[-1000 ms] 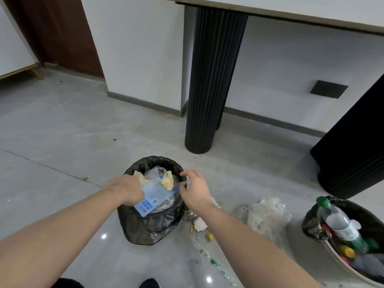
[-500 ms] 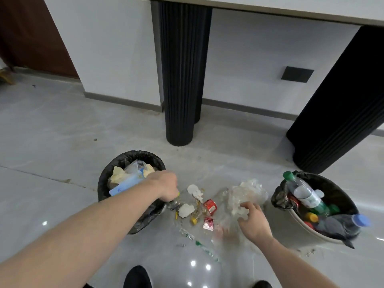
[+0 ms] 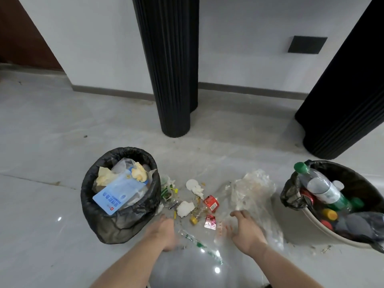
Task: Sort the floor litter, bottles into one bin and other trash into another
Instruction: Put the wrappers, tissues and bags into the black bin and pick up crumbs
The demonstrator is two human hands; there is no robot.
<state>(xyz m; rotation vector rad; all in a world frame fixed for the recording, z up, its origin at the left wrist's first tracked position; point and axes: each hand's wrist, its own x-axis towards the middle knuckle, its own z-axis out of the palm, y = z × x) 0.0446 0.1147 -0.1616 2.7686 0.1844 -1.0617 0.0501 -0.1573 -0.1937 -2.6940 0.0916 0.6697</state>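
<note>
Litter lies on the floor between two bins: white crumpled paper (image 3: 185,207), a red crushed can (image 3: 211,202), a red wrapper (image 3: 209,222), a yellow cap (image 3: 194,220), a clear bag (image 3: 253,190) and a clear strip with green print (image 3: 195,241). The black-lined bin (image 3: 104,215) on the left holds a blue packet (image 3: 118,194) and tissues. The beige bin (image 3: 311,227) on the right holds bottles, with a green-capped one (image 3: 320,186) on top. My left hand (image 3: 164,233) points down at the strip's near end, fingers hidden. My right hand (image 3: 247,229) rests bent on the clear bag's film.
A black ribbed pillar (image 3: 170,69) stands behind the litter, and a wider black one (image 3: 349,100) stands behind the right bin. The white wall with its grey skirting runs along the back. The glossy grey floor stretches out to the left.
Both hands left the left bin, where the blue packet stays. My left hand dropped to the floor by the strip, and my right hand drew back along the clear bag.
</note>
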